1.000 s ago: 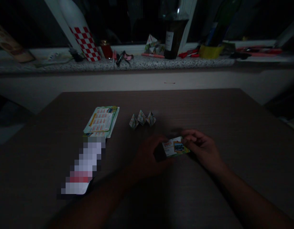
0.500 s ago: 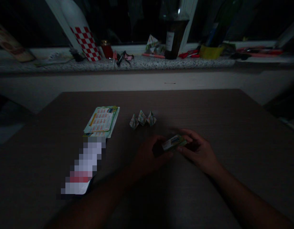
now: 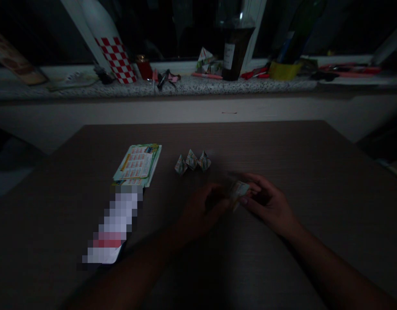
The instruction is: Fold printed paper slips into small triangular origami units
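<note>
Between my two hands, above the table, is a small folded printed paper (image 3: 240,189), smeared by motion. My right hand (image 3: 271,204) pinches its right side between thumb and fingers. My left hand (image 3: 201,211) is closed on its left edge, with the fingertips dark and blurred. Just beyond my hands stand three small folded paper pieces with pointed tips: a left paper piece (image 3: 180,165), a middle paper piece (image 3: 192,160) and a right paper piece (image 3: 204,161). To the left lies a stack of printed calendar cards (image 3: 136,162).
A phone (image 3: 116,224) with a blurred-out screen lies below the card stack on the wooden table (image 3: 266,142). Behind, the stone windowsill (image 3: 192,88) bears a red-checked bottle (image 3: 116,56), a dark bottle (image 3: 232,54), a yellow holder (image 3: 284,70) and a larger paper piece (image 3: 206,60).
The folded paper has turned between my fingers, from lying slanted and flat to more upright, showing a different printed face. Both hands stay nearly in place; the things on the table have not moved.
</note>
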{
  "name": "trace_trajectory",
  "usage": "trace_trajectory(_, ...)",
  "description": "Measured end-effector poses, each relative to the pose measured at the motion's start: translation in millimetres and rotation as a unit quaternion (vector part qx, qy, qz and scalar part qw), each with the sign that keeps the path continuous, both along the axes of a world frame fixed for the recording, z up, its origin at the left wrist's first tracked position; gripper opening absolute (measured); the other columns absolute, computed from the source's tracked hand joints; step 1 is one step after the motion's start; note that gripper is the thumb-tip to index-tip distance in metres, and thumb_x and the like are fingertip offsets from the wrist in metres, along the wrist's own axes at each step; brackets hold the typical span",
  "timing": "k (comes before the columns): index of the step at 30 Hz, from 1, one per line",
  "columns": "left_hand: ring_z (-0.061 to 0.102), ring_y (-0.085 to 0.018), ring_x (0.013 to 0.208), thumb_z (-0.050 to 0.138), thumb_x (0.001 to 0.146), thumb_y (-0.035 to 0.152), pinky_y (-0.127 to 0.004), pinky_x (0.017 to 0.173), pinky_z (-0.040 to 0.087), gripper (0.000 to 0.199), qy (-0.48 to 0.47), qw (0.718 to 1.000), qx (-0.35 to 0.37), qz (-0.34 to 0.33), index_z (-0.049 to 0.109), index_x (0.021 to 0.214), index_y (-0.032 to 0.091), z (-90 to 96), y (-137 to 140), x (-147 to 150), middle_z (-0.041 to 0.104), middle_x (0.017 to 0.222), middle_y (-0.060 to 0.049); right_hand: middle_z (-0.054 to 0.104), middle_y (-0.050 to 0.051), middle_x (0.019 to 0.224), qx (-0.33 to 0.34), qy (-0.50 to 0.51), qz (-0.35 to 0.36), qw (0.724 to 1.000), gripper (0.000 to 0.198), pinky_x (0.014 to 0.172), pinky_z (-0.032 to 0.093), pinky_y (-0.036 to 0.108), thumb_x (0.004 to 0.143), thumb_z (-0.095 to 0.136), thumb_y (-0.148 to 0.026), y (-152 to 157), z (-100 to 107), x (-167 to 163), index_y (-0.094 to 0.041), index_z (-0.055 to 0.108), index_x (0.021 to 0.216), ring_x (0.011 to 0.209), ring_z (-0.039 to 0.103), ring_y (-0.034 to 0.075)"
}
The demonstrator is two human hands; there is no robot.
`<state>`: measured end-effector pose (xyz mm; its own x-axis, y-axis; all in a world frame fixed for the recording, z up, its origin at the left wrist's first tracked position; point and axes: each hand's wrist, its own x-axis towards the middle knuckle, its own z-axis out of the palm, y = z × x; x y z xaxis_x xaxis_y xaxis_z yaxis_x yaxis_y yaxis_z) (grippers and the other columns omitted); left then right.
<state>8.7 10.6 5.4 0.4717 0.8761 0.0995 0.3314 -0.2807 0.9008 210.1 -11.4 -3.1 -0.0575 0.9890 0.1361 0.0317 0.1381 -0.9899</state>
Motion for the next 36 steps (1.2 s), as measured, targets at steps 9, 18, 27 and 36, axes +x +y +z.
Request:
trace_trajectory(9, 0.063, -0.025, 0.098, 0.039, 0.095, 0.03, -0.045, 0.089, 0.049, 0.063, 0.081, 0.991, 0.108, 0.017, 0.01, 0.15, 0.02, -5.8, 2.1, -2.6, 0.064, 0.113, -0.013, 0.066, -0.001, 0.075, -0.012, -0.047, -0.065, 0.997, 0.029, 0.063, 0.051, 0.026, 0.078, 0.064, -0.022, 5.4, -5.4, 6.1, -0.023, 0.062, 0.107, 0.066, 0.062, 0.013)
trace_trajectory(18, 0.013, -0.029, 0.144, 0.05, 0.076, 0.01, -0.053, 0.113, 0.017, 0.06, 0.218, 0.904, 0.352, -0.107, 0.044, 0.135, 0.019, 7.1, 6.4, -9.9, 0.023, 0.156, -0.008, 0.068, 0.0, 0.068, -0.034, -0.132, -0.08, 0.987, 0.018, 0.056, 0.047, 0.025, 0.076, 0.062, -0.028, 4.4, 2.3, 8.5, -0.018, 0.073, 0.087, 0.059, 0.059, 0.013)
trace_trajectory(27, 0.042, -0.02, 0.132, 0.047, 0.088, 0.015, -0.047, 0.115, 0.018, 0.028, 0.241, 0.874, 0.37, -0.202, 0.061, 0.111, 0.021, 1.3, 12.4, -13.0, 0.06, 0.13, -0.005, 0.074, 0.005, 0.082, -0.021, -0.22, -0.011, 0.975, 0.02, 0.066, 0.052, 0.031, 0.08, 0.056, -0.027, 7.3, 1.0, 13.0, -0.017, 0.072, 0.088, 0.071, 0.067, 0.019)
trace_trajectory(36, 0.053, -0.021, 0.121, 0.05, 0.083, 0.013, -0.046, 0.11, 0.025, 0.033, 0.235, 0.886, 0.328, -0.228, 0.059, 0.115, 0.018, 6.5, 11.8, -14.4, 0.064, 0.124, -0.007, 0.065, 0.01, 0.109, 0.181, -0.469, 0.016, 0.864, 0.021, 0.089, 0.043, 0.047, 0.081, 0.065, -0.026, 8.0, 1.8, 19.2, -0.024, 0.07, 0.102, 0.104, 0.057, 0.028)
